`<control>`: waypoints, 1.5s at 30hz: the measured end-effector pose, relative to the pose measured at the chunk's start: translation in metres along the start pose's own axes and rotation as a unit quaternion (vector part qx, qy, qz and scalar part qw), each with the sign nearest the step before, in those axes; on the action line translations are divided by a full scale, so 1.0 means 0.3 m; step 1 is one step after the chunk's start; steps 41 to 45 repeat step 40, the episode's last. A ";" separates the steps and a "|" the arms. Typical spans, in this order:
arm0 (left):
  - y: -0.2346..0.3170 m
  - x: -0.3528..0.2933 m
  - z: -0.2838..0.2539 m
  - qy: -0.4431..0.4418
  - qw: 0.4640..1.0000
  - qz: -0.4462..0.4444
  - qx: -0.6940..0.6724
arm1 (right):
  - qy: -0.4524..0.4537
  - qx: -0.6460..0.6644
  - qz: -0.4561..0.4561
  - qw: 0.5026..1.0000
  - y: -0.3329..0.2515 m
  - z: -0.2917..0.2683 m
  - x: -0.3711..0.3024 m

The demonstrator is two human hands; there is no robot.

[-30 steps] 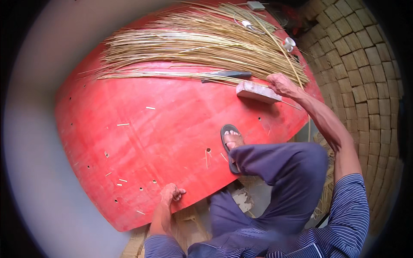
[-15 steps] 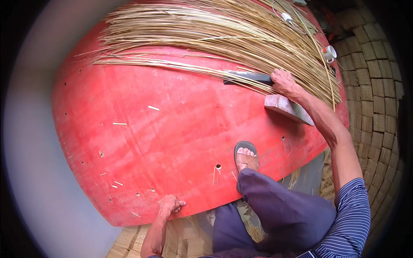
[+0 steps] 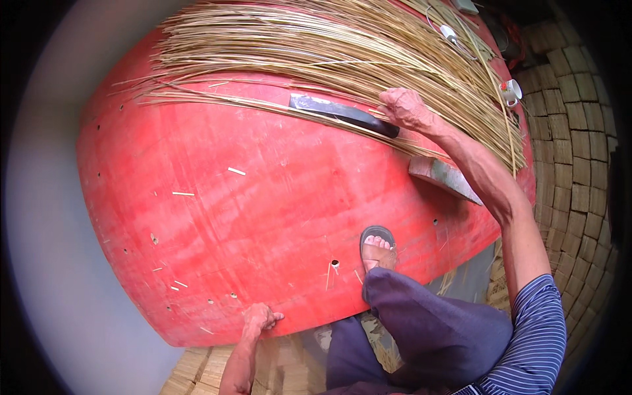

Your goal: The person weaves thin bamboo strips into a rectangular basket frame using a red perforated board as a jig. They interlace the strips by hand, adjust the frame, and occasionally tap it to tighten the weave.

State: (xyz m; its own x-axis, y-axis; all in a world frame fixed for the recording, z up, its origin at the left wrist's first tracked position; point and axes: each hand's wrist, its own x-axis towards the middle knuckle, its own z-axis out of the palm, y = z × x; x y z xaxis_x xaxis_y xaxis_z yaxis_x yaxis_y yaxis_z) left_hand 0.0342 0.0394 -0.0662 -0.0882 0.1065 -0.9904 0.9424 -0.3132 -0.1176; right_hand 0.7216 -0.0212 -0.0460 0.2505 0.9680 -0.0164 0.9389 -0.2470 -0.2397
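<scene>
A large red board (image 3: pixel 250 197) lies before me. Near its far side, a long straight knife (image 3: pixel 342 115) with a dark handle lies along a few loose pale strips, its grey blade pointing left. My right hand (image 3: pixel 407 110) is closed in a fist just beyond the handle, over the edge of a thick bundle of thin bamboo-like strips (image 3: pixel 316 49). The handle shows below the fist, apart from it; whatever the fingers hold is hidden. At the board's near edge my left hand (image 3: pixel 260 317) rests with fingers curled and the thumb side pointing right, nothing visible in it.
A stone-like block (image 3: pixel 441 176) sits under my right forearm. My sandalled foot (image 3: pixel 378 250) stands on the board. A white mug (image 3: pixel 510 92) and a white plug with cord (image 3: pixel 449 34) are at the far right. Stacked woven bundles (image 3: pixel 573 138) line the right side. Holes and short offcuts dot the board.
My right hand has let go of the knife handle and moved left and away from me. The knife now lies farther left on the strips. My left hand stays put.
</scene>
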 end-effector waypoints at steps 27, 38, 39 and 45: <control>-0.016 -0.006 0.001 0.020 0.999 0.032 -0.003 | -0.023 -0.178 0.109 0.978 -0.030 0.117 0.108; 0.020 -0.052 -0.023 0.016 0.999 0.028 0.027 | 0.124 -0.115 0.107 0.980 0.011 -0.026 0.132; 0.023 -0.060 -0.026 0.015 0.999 0.024 0.023 | 0.124 -0.146 0.139 0.971 0.031 -0.036 0.160; 0.029 -0.066 -0.029 0.015 0.999 0.021 0.020 | 0.125 -0.145 0.139 0.971 0.034 -0.032 0.156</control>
